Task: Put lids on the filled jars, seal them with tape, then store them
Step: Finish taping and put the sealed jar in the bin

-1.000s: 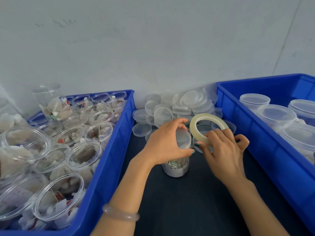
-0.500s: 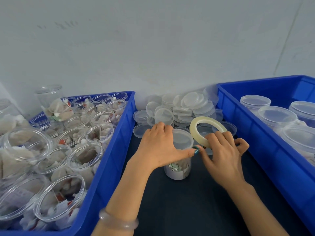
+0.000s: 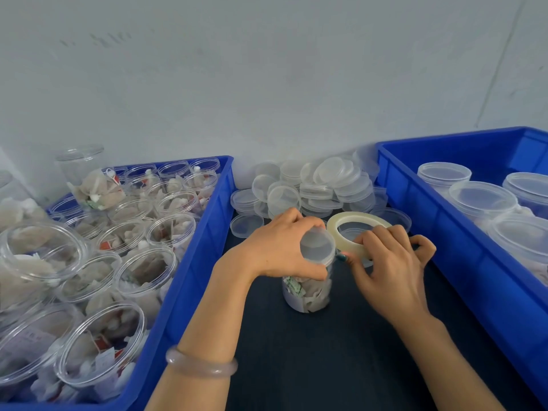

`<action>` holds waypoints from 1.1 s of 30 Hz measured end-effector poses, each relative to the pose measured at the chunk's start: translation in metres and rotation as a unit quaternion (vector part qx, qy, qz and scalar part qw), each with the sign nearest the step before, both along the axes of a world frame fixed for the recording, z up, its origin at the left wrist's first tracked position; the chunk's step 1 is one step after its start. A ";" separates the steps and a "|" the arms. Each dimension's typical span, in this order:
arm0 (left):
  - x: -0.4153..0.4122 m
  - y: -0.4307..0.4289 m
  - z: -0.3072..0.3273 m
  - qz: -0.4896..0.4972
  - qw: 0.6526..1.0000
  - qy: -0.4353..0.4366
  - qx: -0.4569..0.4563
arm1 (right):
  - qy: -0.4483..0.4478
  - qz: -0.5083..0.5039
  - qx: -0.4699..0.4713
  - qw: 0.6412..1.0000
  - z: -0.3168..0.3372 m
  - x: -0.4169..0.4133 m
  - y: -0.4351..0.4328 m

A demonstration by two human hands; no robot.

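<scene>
Head view: my left hand (image 3: 275,247) grips the lidded jar (image 3: 296,305), right hand (image 3: 388,274) pinches the tape roll (image 3: 355,217).
Printing on the packets (image 3: 318,293) inside is too blurred to read.

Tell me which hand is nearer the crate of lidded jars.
Right. The right hand, pinching the tape, is just left of the crate; the left hand grips the jar farther left.

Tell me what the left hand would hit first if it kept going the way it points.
Most likely the tape roll that the right hand holds. The left hand, gripping the lidded jar at its top, points forward and right, and the roll sits right beside its fingertips. Depth is unclear.
</scene>
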State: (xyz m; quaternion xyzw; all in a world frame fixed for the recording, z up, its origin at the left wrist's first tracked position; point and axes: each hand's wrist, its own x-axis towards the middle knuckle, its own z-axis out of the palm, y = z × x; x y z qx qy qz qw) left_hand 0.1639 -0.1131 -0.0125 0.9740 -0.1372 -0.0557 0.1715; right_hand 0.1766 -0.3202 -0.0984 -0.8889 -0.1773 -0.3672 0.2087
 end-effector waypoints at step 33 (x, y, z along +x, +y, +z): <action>-0.007 -0.012 -0.019 -0.016 0.993 -0.104 -0.050 | 0.018 0.008 0.015 1.000 0.002 -0.003 0.008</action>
